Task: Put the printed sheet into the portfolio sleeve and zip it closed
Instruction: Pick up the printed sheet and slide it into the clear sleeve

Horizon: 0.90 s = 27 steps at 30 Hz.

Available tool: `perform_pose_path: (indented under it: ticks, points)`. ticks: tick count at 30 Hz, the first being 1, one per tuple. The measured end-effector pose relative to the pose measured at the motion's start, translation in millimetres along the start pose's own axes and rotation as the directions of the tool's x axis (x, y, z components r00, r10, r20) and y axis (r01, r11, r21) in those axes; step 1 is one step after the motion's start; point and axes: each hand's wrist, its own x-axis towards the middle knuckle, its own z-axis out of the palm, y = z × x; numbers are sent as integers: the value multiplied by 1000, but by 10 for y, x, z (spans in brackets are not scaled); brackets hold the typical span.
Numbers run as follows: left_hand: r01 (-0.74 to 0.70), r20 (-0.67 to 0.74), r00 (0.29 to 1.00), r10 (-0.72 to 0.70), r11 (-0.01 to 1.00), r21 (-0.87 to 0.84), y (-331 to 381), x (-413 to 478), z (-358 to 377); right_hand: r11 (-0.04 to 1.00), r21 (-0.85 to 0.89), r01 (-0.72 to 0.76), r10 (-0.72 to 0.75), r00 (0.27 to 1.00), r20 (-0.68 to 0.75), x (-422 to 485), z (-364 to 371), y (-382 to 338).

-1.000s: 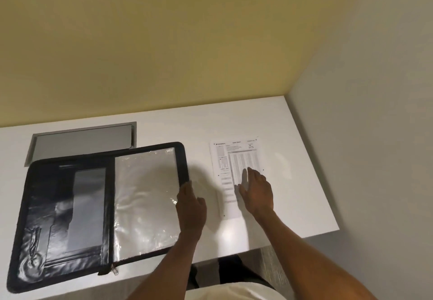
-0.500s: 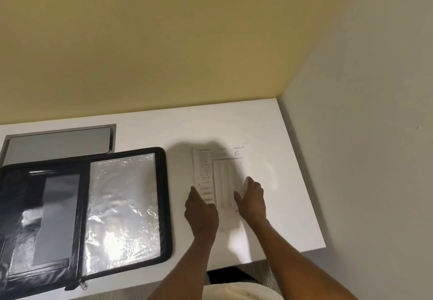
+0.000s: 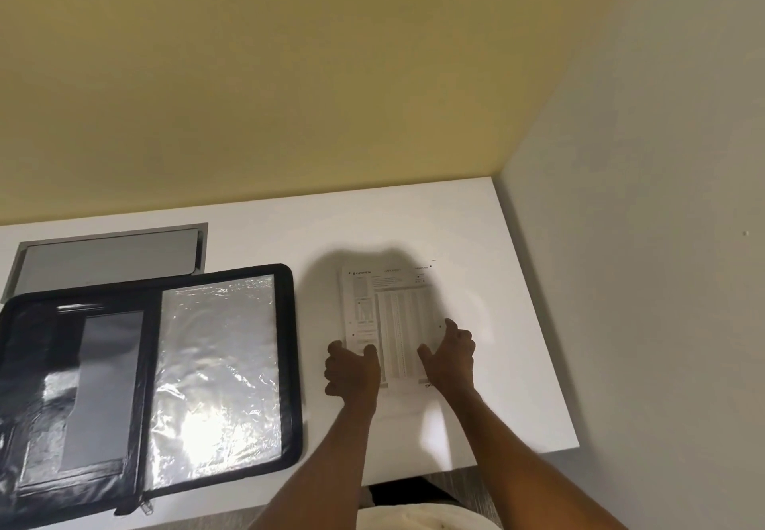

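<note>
While both hands, left hand [image 3: 352, 368] and right hand [image 3: 451, 357], grasp the printed sheet [image 3: 389, 314] at centre frame; portfolio [image 3: 289, 364] lies open lower left, sleeve [image 3: 219, 364] unfilled, zip undone.

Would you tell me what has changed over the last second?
The left hand left the portfolio's right edge and joined the right hand on the printed sheet, now gripped by both side edges. The portfolio stays open, its sleeve empty.
</note>
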Motion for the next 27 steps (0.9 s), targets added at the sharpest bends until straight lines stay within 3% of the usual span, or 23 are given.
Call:
perform_pose_path:
  ticks: [5,14,18,20,23,27]
  points:
    - [74,133,989,-58,990,-119,-46,153,-94,1000,12,1,-2,1000,26,16,-35,27]
    - [-170,269,928,257,936,-308,-173,171,-313,999,45,24,-26,999,40,8,-95,55]
    - [-62,366,898,243,895,-443,-221,289,-485,995,90,32,-36,999,41,77,-209,58]
    - [-15,440,861,255,877,-480,-239,350,-615,978,207,1,-8,999,33,115,-276,32]
    - [18,526,802,283,869,-495,-227,427,-836,858,509,-68,-10,989,149,117,-380,-39]
    - [8,562,768,307,873,-488,-181,524,-1018,616,764,-190,-255,870,422,92,-521,-151]
